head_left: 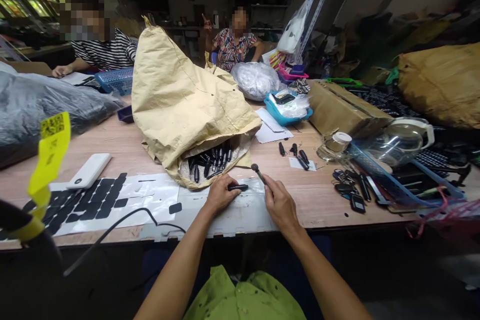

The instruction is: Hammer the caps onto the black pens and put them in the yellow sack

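My left hand (pixel 222 193) is closed on a small black tapered cylinder (pixel 238 187) lying low over a translucent plastic sheet (pixel 210 217) at the table's front. To its right my right hand (pixel 279 206) grips the handle of a short tool with a dark round head (pixel 255 167); its exact kind I cannot make out. The round head points up and left, apart from the black cylinder. Just beyond both hands, a large tan paper sack (pixel 183 95) lies with its mouth facing me. Several black cylinders (pixel 210 160) like the held one show inside its mouth.
Loose black pieces (pixel 303 156) lie right of the sack. Farther right are a glass jug (pixel 397 140), a blue basket (pixel 403 187) and a cardboard box (pixel 343 107). A white power bank (pixel 90 170) and black stickers (pixel 97 200) lie left. Two people sit across the table.
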